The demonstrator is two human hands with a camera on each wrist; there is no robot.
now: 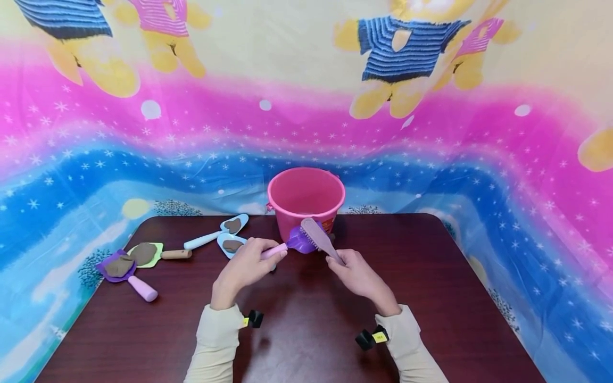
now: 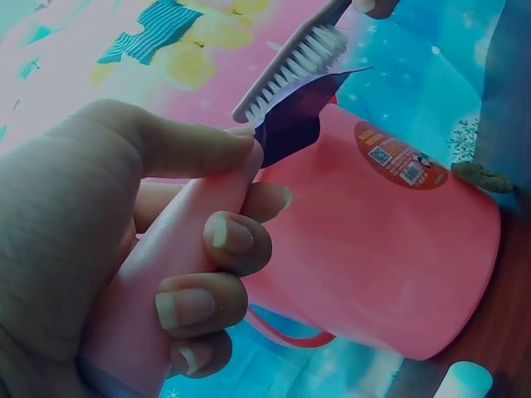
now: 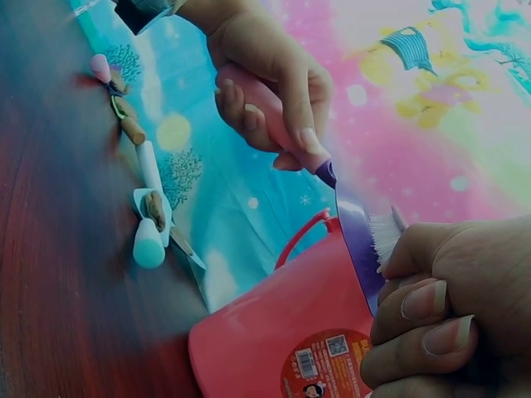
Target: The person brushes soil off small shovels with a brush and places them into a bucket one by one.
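Observation:
My left hand [image 1: 245, 267] grips the pink handle [image 2: 191, 228] of a small toy shovel, fingers wrapped round it. The shovel's purple blade [image 1: 299, 242] is held up in front of the pink bucket [image 1: 283, 219], overlapping its wall in the head view. In my right hand [image 1: 358, 272] is a brush [image 1: 318, 236] with a mauve back and white bristles [image 2: 309, 62]. These bristles lie right at the face of the blade, as the right wrist view also shows. A label [image 2: 402, 157] is stuck on the bucket's side.
To the left lie a purple shovel [image 1: 131, 276] with a pink handle, a green shovel [image 1: 156, 259] with a wooden handle and two light blue shovels [image 1: 206, 239], all bearing brown lumps. Another brown lump [image 2: 481, 177] sits by the bucket's base. A printed cloth [image 1: 306, 133] hangs behind the table.

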